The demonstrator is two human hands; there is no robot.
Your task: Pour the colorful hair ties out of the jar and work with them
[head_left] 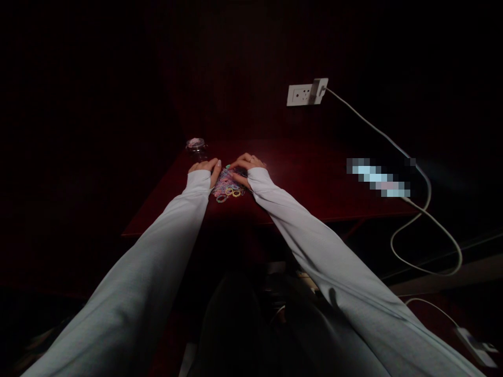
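Observation:
A heap of small coloured rings that look like hair ties (227,187) lies on the dark red table (306,188). My left hand (206,167) rests at the heap's left edge, palm down with fingers apart and nothing visible in it. Over the right side of the heap, my right hand (248,163) has its thumb and fingers spread, touching the rings. A small green piece (228,166) shows by its fingertips; whether it is touched I cannot tell. Behind my left hand stands a clear jar (196,148) with something pale pink at its top.
On the wall is a white socket (301,95) with a plugged-in charger (320,87). Its white cable (369,124) loops down on the right to a blurred-out object (379,178) on the table. A white power strip (475,345) sits low at the right.

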